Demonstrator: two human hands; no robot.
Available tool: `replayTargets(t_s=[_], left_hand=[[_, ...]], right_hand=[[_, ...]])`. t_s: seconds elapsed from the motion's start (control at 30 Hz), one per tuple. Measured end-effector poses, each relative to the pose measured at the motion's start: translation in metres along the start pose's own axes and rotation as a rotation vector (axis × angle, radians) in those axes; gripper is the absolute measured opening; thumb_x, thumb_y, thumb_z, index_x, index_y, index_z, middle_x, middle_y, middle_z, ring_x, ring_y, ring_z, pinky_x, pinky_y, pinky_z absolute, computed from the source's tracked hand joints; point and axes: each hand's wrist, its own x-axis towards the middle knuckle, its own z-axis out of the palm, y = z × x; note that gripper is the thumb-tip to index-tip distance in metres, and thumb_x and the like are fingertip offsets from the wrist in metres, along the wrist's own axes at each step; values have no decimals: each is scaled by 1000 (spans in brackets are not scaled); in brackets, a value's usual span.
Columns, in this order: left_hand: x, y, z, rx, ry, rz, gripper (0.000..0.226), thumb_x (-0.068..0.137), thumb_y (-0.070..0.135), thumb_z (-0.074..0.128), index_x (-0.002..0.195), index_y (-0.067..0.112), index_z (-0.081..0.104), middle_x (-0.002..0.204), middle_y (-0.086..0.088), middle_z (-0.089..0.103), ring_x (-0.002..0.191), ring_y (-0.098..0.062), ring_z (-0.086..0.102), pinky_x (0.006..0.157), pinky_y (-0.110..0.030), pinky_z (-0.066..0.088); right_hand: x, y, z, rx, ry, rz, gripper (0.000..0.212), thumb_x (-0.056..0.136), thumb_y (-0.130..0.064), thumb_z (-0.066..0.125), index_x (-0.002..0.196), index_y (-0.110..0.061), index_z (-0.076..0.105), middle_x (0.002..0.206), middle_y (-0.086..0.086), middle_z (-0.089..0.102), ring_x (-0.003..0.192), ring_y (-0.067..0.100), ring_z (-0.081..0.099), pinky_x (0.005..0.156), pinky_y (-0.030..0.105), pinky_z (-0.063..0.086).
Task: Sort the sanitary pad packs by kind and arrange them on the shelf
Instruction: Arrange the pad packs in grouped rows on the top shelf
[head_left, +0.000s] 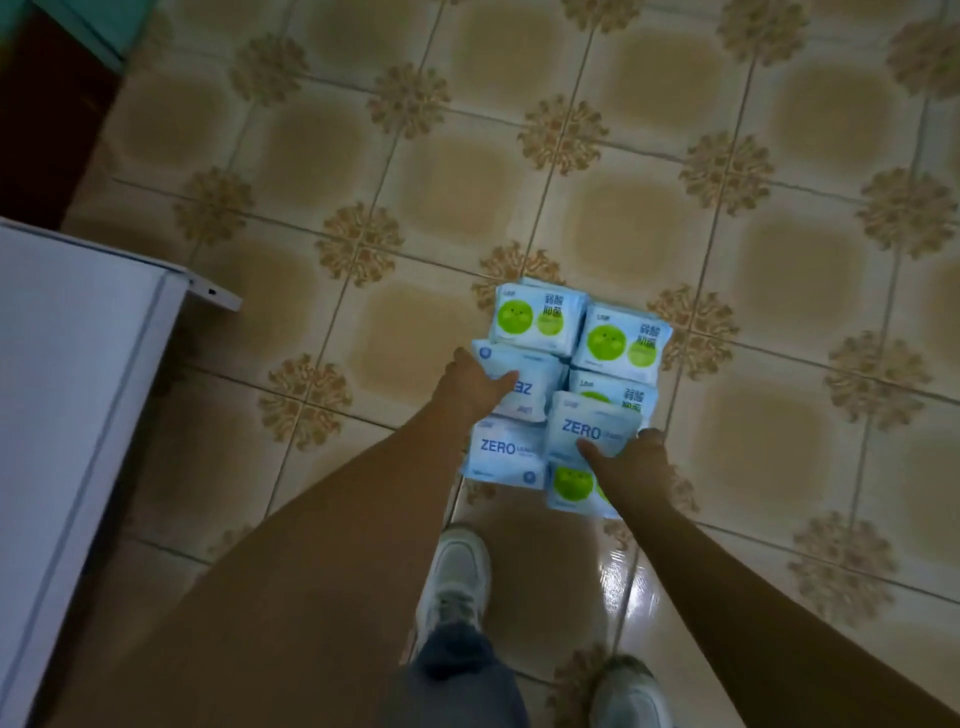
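Several sanitary pad packs lie clustered on the tiled floor. Two kinds show: pale blue packs marked ZERO and packs with green circles. My left hand (472, 384) grips a ZERO pack (530, 387) lying upside down at the cluster's left. My right hand (631, 454) grips another ZERO pack (592, 428) that sits tilted on top of the others. A third ZERO pack (506, 454) lies flat below my left hand. Two green-circle packs (537, 317) (621, 343) lie at the far side, one (613, 392) is partly covered, and one (574, 488) lies under my right wrist.
A white shelf or cabinet top (67, 395) stands at the left, with dark furniture (47, 109) behind it. My two shoes (457, 577) (628, 693) stand on the patterned floor tiles (571, 202) just near the packs.
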Motion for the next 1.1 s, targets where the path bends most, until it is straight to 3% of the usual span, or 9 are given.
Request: replayTargets(t_s=[0.1,0.2,0.4,0.53,0.63,0.77,0.9,1.0,1.1], left_hand=[[23,-2,17,96,57,67,89,74,58,77,134,0,47,130,-17,56,119,-33,56,95,-44,51],[20,8,14,53,47,97,83,65,67,78,116,4,66,116,-15,67,109,-31,63,90,-44,55],[-42,31,-23,-253,23,126,65,78,41,81,127,7,55,123,-10,63,110,-29,62,92,-42,53],[-119,50,-85,-462,62,97,80,67,52,84,130,11,57,126,-11,64,109,-29,65,86,-50,58],[-197,84,-152,-620,77,70,55,77,38,84,121,13,63,117,-12,68,102,-30,68,79,-51,60],[-330,136,-241,-777,57,92,39,84,30,78,115,13,64,115,-12,70,97,-26,69,63,-36,60],[-473,163,-311,-865,112,208,42,83,36,78,118,15,66,108,-10,73,91,-22,72,60,-29,58],[-583,163,-356,-966,252,278,35,87,32,75,116,13,66,105,-11,74,85,-22,72,57,-28,57],[-687,144,-389,-1031,354,389,37,89,31,72,120,12,64,105,-9,75,79,-19,73,59,-30,57]], right_hand=[[8,13,16,46,62,15,60,70,-42,84,105,-1,57,98,16,65,94,35,64,78,41,52],[7,9,15,79,100,-31,54,71,-40,84,104,-8,54,96,10,59,92,31,59,84,45,50],[-37,-23,-22,445,48,-23,36,84,-20,76,104,-6,49,99,14,60,89,31,62,66,35,49],[-96,-67,-88,633,-37,46,40,87,-20,73,118,-4,53,107,12,65,89,27,64,75,39,54],[-153,-117,-155,697,-138,-2,22,92,-22,67,111,-14,60,104,9,67,84,22,64,74,41,54],[-250,-189,-253,794,-231,-128,30,94,-25,64,122,-26,54,113,5,65,93,24,65,76,40,52],[-360,-241,-343,835,-284,-302,42,95,-26,62,135,-31,50,118,3,66,98,25,65,73,38,53],[-444,-267,-393,860,-381,-398,36,96,-21,61,129,-32,52,111,-3,68,96,23,67,89,49,53],[-531,-286,-416,869,-507,-489,28,94,-21,62,121,-30,58,105,-3,71,94,23,69,89,50,54]])
